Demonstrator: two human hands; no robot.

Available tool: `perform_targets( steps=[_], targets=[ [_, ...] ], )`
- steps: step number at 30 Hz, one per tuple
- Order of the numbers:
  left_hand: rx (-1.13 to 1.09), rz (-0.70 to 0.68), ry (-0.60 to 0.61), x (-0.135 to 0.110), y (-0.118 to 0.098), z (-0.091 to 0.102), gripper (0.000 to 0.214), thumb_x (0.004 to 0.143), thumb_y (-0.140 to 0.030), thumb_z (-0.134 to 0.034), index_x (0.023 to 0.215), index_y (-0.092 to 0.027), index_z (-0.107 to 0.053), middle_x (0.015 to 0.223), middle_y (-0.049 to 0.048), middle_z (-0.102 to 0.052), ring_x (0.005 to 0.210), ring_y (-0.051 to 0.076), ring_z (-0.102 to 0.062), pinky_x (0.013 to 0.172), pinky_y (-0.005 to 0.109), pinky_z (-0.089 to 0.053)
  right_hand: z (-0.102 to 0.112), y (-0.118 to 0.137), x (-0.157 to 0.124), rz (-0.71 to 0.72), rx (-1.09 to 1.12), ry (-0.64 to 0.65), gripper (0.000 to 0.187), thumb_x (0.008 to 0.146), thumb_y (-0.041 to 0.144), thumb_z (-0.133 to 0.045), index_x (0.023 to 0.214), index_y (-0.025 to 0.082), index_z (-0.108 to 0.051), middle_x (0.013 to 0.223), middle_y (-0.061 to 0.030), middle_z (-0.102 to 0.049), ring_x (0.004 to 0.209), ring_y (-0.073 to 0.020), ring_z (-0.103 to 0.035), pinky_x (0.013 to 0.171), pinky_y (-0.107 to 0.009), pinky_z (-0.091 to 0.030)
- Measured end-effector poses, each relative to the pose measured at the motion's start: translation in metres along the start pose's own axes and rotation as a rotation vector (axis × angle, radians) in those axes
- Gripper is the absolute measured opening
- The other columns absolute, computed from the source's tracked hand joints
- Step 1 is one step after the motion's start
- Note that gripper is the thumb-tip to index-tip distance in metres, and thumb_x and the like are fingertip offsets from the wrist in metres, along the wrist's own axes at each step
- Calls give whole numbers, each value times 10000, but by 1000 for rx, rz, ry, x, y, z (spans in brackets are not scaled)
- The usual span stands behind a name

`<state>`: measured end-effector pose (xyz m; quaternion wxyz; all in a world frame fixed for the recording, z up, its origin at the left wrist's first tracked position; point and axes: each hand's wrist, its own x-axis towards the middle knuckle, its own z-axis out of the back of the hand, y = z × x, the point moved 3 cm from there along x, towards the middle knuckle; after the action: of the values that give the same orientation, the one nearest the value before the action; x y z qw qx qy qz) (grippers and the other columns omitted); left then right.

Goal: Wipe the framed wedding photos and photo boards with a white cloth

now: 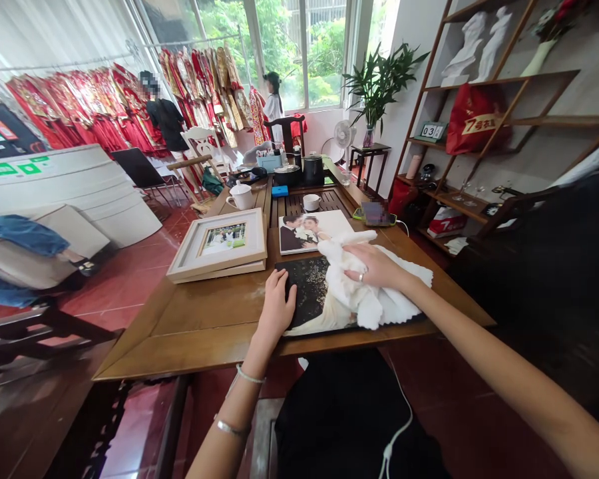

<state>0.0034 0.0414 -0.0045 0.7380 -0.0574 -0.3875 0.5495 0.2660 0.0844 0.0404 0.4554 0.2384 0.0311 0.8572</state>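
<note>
A dark photo panel (304, 286) with a pale gown printed on it lies flat near the front edge of the wooden table (204, 319). My left hand (278, 303) rests on the panel's left edge, fingers extended and thumb apart. Bunched under my right hand (372, 266) is a white cloth (352, 286), gripped and pressed onto the panel. The cloth covers much of the panel's right side. Just behind lies a lighter photo panel (299, 239) showing a couple, partly overlapped by the cloth. Left of it, a pale wooden picture frame (187, 259) sits on another frame.
Farther back on the table are a white lidded mug (240, 196), a small white cup (311, 202), a blue box (280, 191), a phone (377, 213) with a cable and a dark kettle (313, 169). A person in dark clothing (529, 266) is at the right.
</note>
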Motion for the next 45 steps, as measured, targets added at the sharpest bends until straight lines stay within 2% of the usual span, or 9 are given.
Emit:
perform_targets(
  steps=[6, 11, 15, 21, 29, 33, 38, 41, 45],
  targets=[
    [-21, 16, 2, 0, 0, 0, 358, 902, -272, -479, 1209, -117, -578, 1307, 183, -565, 1314, 307, -458, 1120, 534, -359, 10, 55, -50, 177, 119, 100, 594, 806, 401, -632, 1336, 156, -517, 1369, -150, -548, 1284, -322, -463, 1075, -514, -368],
    [-36, 14, -4, -1, 0, 0, 358, 903, -280, -481, 1209, -125, -583, 1310, 173, -566, 1307, 305, -464, 1119, 524, -363, 24, 54, -78, 171, 177, 195, 635, 784, 393, -670, 1360, 187, -503, 1430, -126, -498, 1327, -315, -428, 1110, -498, -340],
    [-46, 8, -4, 0, 0, 1, 357, 907, -283, -481, 1209, -128, -587, 1304, 171, -570, 1303, 301, -469, 1115, 521, -369, 27, 21, -74, 56, 196, 137, 647, 769, 437, -673, 1349, 194, -519, 1385, -133, -538, 1298, -339, -456, 1081, -521, -370],
    [-60, 12, -10, 0, 0, 1, 347, 902, -276, -493, 1205, -138, -594, 1297, 172, -569, 1312, 301, -460, 1116, 527, -363, 16, -13, -39, -59, 151, 24, 601, 781, 477, -621, 1303, 188, -547, 1327, -138, -574, 1241, -345, -503, 1054, -529, -382],
    [-57, 39, -26, -4, -1, -1, 358, 903, -265, -483, 1214, -121, -587, 1307, 183, -560, 1319, 311, -448, 1115, 536, -358, -3, 11, 5, -115, 57, 5, 591, 819, 455, -594, 1327, 166, -503, 1336, -156, -560, 1247, -365, -482, 1033, -534, -379],
    [-58, 31, -32, -4, -1, -1, 356, 903, -265, -483, 1213, -123, -584, 1304, 181, -561, 1315, 308, -451, 1116, 538, -355, -6, 45, -5, 2, 108, 20, 596, 835, 469, -590, 1336, 160, -502, 1349, -164, -552, 1260, -354, -475, 1056, -538, -363],
    [-57, 34, -30, -4, -1, -1, 361, 903, -273, -479, 1213, -122, -585, 1307, 180, -560, 1314, 308, -452, 1117, 531, -358, 0, 74, -43, 136, 218, 95, 637, 794, 419, -653, 1363, 179, -497, 1412, -148, -508, 1322, -333, -423, 1089, -529, -348],
    [-63, 36, -28, -4, -1, -1, 359, 901, -276, -484, 1216, -136, -585, 1314, 171, -558, 1319, 306, -447, 1119, 536, -354, 10, 70, -62, 150, 269, 155, 667, 759, 365, -685, 1377, 200, -494, 1441, -130, -484, 1342, -325, -407, 1109, -521, -335],
    [-68, 28, -14, -3, -1, -1, 357, 904, -272, -479, 1224, -152, -581, 1318, 159, -556, 1317, 299, -449, 1118, 540, -351, 21, 38, -70, 81, 272, 132, 659, 737, 379, -697, 1353, 217, -528, 1395, -120, -531, 1306, -340, -449, 1093, -531, -356]
  ],
)
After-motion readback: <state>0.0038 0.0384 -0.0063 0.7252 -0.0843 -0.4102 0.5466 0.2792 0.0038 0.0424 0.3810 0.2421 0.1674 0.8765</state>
